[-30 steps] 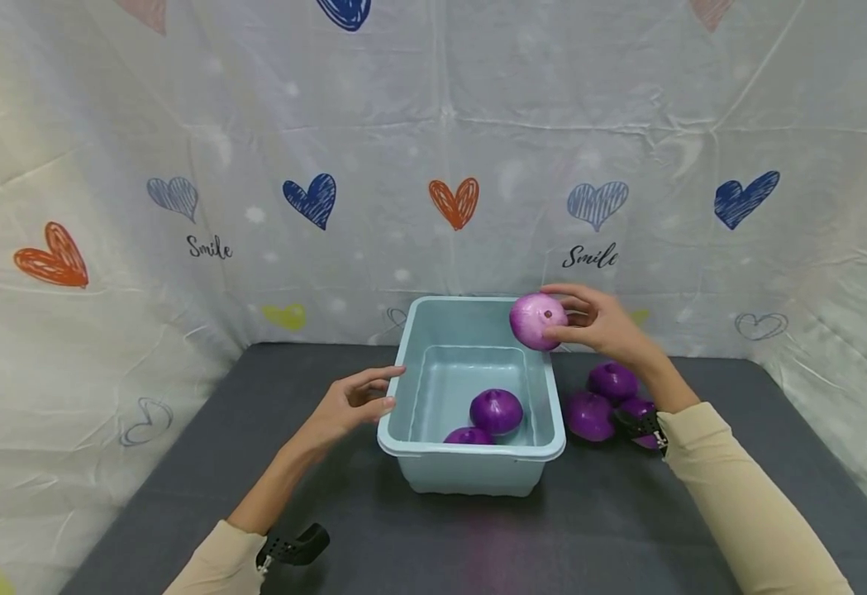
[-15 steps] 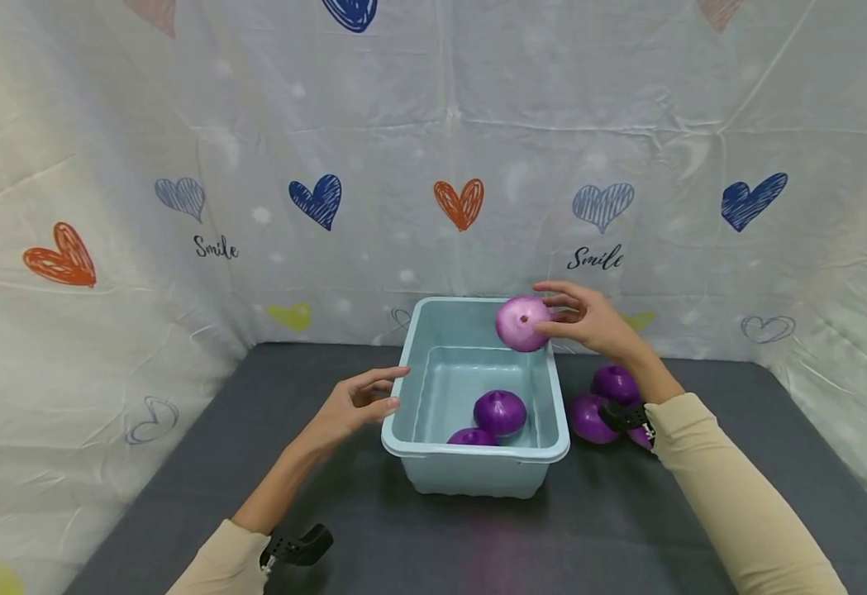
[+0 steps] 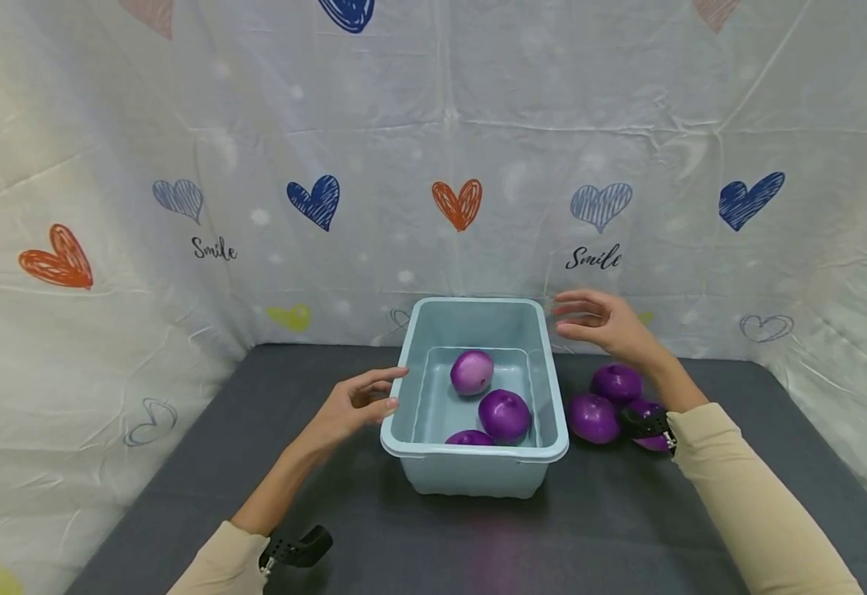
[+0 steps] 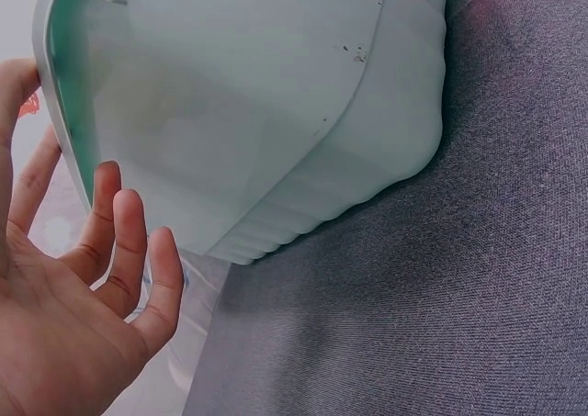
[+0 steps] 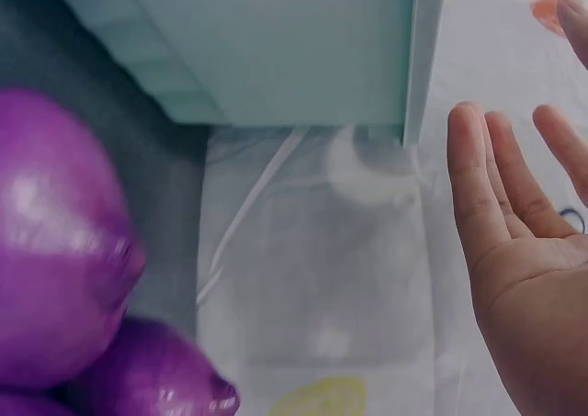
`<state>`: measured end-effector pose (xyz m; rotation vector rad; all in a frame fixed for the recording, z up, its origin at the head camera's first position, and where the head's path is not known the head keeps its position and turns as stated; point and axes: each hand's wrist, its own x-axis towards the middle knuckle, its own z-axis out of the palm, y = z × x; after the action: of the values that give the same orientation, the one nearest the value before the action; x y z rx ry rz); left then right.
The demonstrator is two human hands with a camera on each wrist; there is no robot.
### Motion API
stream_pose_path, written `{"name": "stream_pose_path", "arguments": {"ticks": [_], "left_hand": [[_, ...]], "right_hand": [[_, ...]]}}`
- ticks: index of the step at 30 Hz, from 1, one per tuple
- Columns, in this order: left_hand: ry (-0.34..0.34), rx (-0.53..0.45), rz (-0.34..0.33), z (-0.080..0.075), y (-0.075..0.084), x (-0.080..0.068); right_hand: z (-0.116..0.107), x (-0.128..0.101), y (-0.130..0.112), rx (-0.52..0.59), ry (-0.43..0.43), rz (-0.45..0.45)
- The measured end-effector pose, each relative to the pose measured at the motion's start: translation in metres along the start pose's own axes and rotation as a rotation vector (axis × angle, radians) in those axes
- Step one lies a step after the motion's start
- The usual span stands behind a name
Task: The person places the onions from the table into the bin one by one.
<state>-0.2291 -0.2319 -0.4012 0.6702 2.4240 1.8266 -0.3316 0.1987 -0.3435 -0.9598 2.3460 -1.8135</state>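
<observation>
1. Right hand, mine: fingers spread and loosely bent, thumb apart from them, holding nothing; raised just beside the tub's far right corner, touching nothing.
2. Left hand, mine: fingers relaxed and parted, gripping nothing; index fingertip at the left rim, thumb tip close by. Whether the thumb touches, I cannot tell.
3. Tub, pale blue-green plastic, rectangular: upright on the table, between my hands.
4. Pale purple onion: inside the tub, the farthest of three, slightly left of the middle.
5. Dark purple onion: inside, nearer and to the right.
6. Third onion: inside, at the near end, partly hidden by the near rim.
7. Loose onions, three: clustered on the table, right of the tub; one partly covered by the black strap at my right wrist.
8. Table: dark grey cloth surface.
9. Backdrop: pale, creased fabric along the far side, printed with hearts and "Smile".
10. Sleeves, two: cream.
</observation>
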Motion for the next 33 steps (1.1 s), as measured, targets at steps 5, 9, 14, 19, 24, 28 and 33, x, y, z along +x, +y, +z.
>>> {"name": "stream_pose_path", "arguments": {"ticks": [5, 9, 14, 19, 24, 28, 33], "left_hand": [[-0.006, -0.015, -0.004, 0.0, -0.001, 0.0], [-0.009, -0.028, -0.004, -0.001, -0.001, 0.0], [-0.009, -0.027, 0.005, -0.001, -0.001, 0.0], [-0.008, -0.018, 0.006, 0.0, -0.001, 0.001], [-0.008, -0.02, 0.005, 0.0, 0.0, 0.001], [-0.011, -0.031, 0.007, 0.0, 0.0, 0.001], [-0.011, -0.033, 0.007, 0.0, -0.001, 0.001]], "right_hand": [[-0.01, -0.011, 0.006, -0.035, 0.024, 0.031], [-0.018, -0.02, 0.011, -0.055, 0.035, 0.052], [-0.027, -0.029, 0.017, -0.076, 0.045, 0.084], [-0.035, -0.04, 0.024, -0.091, 0.053, 0.101], [-0.043, -0.052, 0.034, -0.136, 0.055, 0.099], [-0.05, -0.061, 0.042, -0.174, 0.042, 0.122], [-0.057, -0.071, 0.052, -0.218, 0.007, 0.149]]}}
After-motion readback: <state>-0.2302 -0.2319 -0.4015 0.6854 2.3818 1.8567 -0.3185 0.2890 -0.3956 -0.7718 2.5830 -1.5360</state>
